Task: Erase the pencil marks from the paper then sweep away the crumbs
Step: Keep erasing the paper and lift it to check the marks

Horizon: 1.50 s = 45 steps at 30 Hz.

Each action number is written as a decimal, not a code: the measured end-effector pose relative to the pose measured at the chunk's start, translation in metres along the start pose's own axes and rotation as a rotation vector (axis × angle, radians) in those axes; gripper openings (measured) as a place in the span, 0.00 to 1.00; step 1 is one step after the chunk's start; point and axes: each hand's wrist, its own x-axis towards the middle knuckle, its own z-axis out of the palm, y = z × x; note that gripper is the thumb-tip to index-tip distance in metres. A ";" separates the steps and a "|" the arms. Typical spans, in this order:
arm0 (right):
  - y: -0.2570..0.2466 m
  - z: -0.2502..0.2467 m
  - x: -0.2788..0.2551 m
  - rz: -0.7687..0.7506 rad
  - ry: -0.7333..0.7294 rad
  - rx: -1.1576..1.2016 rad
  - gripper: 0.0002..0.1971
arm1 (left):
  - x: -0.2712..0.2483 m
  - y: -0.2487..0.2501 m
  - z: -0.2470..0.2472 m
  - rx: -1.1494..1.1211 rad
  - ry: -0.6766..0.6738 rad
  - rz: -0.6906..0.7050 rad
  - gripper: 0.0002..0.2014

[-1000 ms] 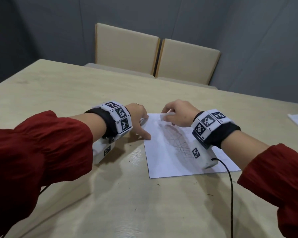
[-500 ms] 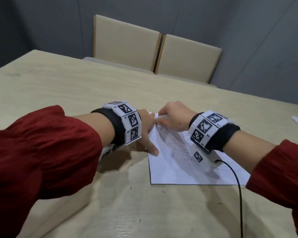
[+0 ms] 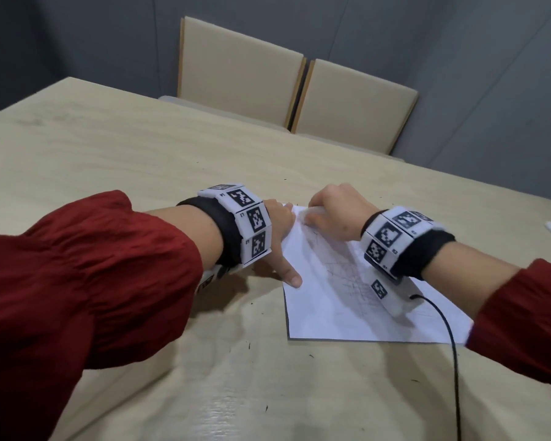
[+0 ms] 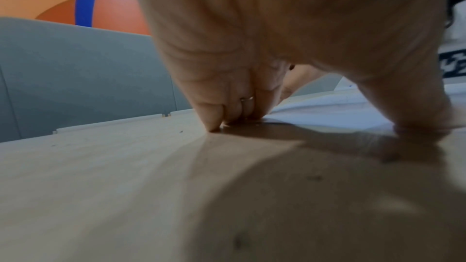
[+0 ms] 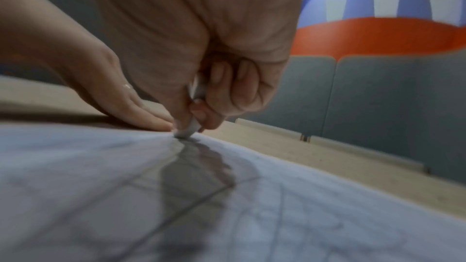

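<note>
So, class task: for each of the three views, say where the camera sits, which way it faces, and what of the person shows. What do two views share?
Head: worn high, looks forward and down at the table, paper, left hand, right hand, sleeves.
Left wrist: low over the table, looks along the left hand; fingertips press down.
Right wrist: low over the paper, looks along the right hand pinching the eraser.
Shared: right-wrist and head views both show the pencil marks.
</note>
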 end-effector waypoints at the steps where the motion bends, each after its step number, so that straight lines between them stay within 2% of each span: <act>1: 0.000 0.000 0.002 0.007 0.026 0.003 0.12 | 0.001 -0.001 0.001 0.010 -0.004 -0.009 0.52; 2: -0.001 0.001 0.003 0.000 0.036 0.011 0.12 | 0.003 -0.001 0.002 0.017 0.001 -0.012 0.55; 7: -0.008 0.004 -0.017 -0.075 -0.067 0.011 0.14 | 0.004 -0.003 0.006 0.019 0.060 -0.042 0.55; 11: -0.002 0.000 0.005 -0.019 0.030 -0.048 0.14 | 0.003 -0.004 0.004 -0.011 0.037 -0.051 0.50; 13: -0.005 0.002 0.008 -0.025 0.066 -0.045 0.15 | 0.003 -0.004 0.002 0.001 0.030 -0.051 0.53; 17: -0.008 0.008 -0.009 -0.090 -0.004 -0.065 0.20 | 0.004 -0.003 0.004 0.002 0.073 -0.043 0.58; 21: -0.004 0.005 0.003 -0.052 0.068 -0.096 0.14 | 0.003 -0.004 0.002 -0.011 0.045 -0.030 0.47; 23: -0.005 0.006 0.006 -0.054 0.088 -0.076 0.17 | 0.002 -0.003 0.002 -0.027 0.036 -0.035 0.52; 26: -0.007 0.009 -0.006 -0.064 0.034 -0.013 0.22 | 0.000 -0.002 0.004 -0.018 0.063 -0.050 0.59; 28: -0.003 0.008 -0.006 -0.059 0.003 -0.030 0.17 | 0.001 -0.003 0.003 -0.017 0.049 -0.053 0.62; 30: -0.001 0.005 0.004 -0.021 0.042 -0.053 0.14 | 0.002 -0.003 0.003 -0.017 0.025 -0.056 0.65; 33: -0.001 0.004 0.010 -0.025 0.085 -0.074 0.13 | 0.004 -0.003 0.004 -0.002 0.013 -0.066 0.73; 37: 0.001 0.010 -0.013 -0.109 -0.001 -0.128 0.18 | 0.011 -0.005 0.008 0.036 0.017 -0.055 0.82; 38: 0.002 0.010 -0.013 -0.108 -0.001 -0.135 0.18 | 0.011 -0.005 0.008 0.036 0.021 -0.052 0.81; 41: 0.002 0.002 0.004 -0.050 0.071 -0.167 0.15 | 0.008 -0.004 0.005 0.027 0.026 -0.048 0.69; 43: 0.001 0.002 0.008 -0.035 0.086 -0.184 0.13 | 0.007 -0.004 0.005 0.024 0.025 -0.048 0.65; 45: -0.003 0.007 -0.003 -0.083 0.053 -0.225 0.13 | 0.006 -0.004 0.006 0.009 0.030 -0.053 0.64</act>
